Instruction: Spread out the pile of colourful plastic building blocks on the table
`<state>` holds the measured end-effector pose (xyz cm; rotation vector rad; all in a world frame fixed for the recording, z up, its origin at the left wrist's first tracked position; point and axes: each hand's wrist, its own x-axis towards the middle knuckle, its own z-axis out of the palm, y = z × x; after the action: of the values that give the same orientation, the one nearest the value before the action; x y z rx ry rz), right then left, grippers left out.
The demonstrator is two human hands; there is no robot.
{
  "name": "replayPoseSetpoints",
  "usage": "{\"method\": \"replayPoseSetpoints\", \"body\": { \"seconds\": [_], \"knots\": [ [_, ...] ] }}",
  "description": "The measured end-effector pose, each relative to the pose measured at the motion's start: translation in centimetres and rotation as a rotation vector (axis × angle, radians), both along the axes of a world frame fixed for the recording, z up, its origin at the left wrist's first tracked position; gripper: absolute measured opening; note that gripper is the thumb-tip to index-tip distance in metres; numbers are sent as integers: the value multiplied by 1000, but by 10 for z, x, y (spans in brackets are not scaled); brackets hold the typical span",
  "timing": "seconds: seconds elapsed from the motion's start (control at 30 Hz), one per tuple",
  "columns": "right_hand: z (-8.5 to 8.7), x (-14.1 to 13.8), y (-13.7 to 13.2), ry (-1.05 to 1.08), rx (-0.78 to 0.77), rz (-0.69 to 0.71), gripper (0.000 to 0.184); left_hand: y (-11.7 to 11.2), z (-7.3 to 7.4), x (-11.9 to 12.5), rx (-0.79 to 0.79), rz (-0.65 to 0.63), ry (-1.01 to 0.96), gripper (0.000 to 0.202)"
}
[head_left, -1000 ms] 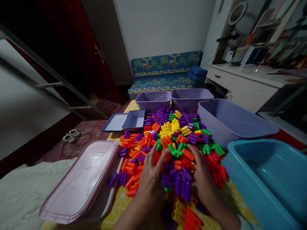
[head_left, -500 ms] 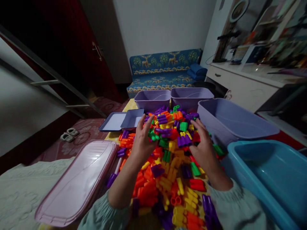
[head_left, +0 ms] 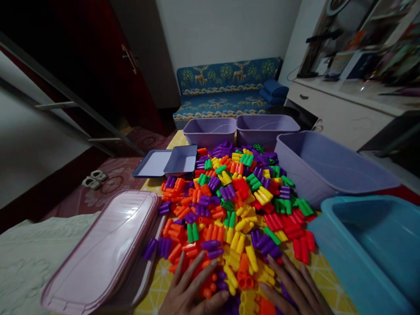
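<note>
Big jumbled heap of plastic tube blocks (head_left: 226, 205), purple/orange/yellow/green/red, many joined side by side in small clumps w/ ends showing.

A heap of plastic building pieces (head_left: 226, 205) covers the desk (head_left: 328, 275). Two tubs (head_left: 210, 132) stand side by side behind the heap, with a sofa (head_left: 226, 105) beyond them. A larger tub (head_left: 328, 168) and a basin (head_left: 367, 249) sit to its right, and a long lidded box (head_left: 101, 245) and a shallow tray (head_left: 151, 164) lie to its left.

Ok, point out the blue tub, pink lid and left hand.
blue tub (head_left: 348, 271), head view, near wall
pink lid (head_left: 105, 249), head view, top face
left hand (head_left: 193, 295), head view, back of hand
</note>
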<state>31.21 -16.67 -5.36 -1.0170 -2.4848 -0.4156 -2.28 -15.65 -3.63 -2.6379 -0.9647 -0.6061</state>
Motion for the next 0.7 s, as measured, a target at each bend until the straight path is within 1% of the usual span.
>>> {"method": "replayPoseSetpoints", "body": {
  "seconds": [0.07,0.13,0.2,0.27,0.33,0.43,0.53,0.63,0.7],
  "knots": [
    [-5,-13,2,-18,-13,-3,54,4,2,15,25,19,40,54],
    [-7,-24,5,-12,-7,-4,60,8,7,31,68,41,32,54],
    [-7,-30,6,7,11,3,63,10,12,43,83,57,-7,52],
    [-7,-30,7,13,12,30,62,12,13,50,70,65,-53,50],
    [-8,-28,7,23,-32,44,58,13,12,51,36,49,-63,50],
    [-12,-28,8,74,-85,32,51,14,5,52,-37,25,-40,54],
    [-13,-35,12,127,-83,1,56,17,-3,59,-90,58,-97,56],
    [-5,-47,17,262,-174,-90,60,21,-6,71,-125,97,-229,56],
    [5,-57,21,474,-270,-132,58,25,-4,80,-228,101,-345,60]
  ]
}}
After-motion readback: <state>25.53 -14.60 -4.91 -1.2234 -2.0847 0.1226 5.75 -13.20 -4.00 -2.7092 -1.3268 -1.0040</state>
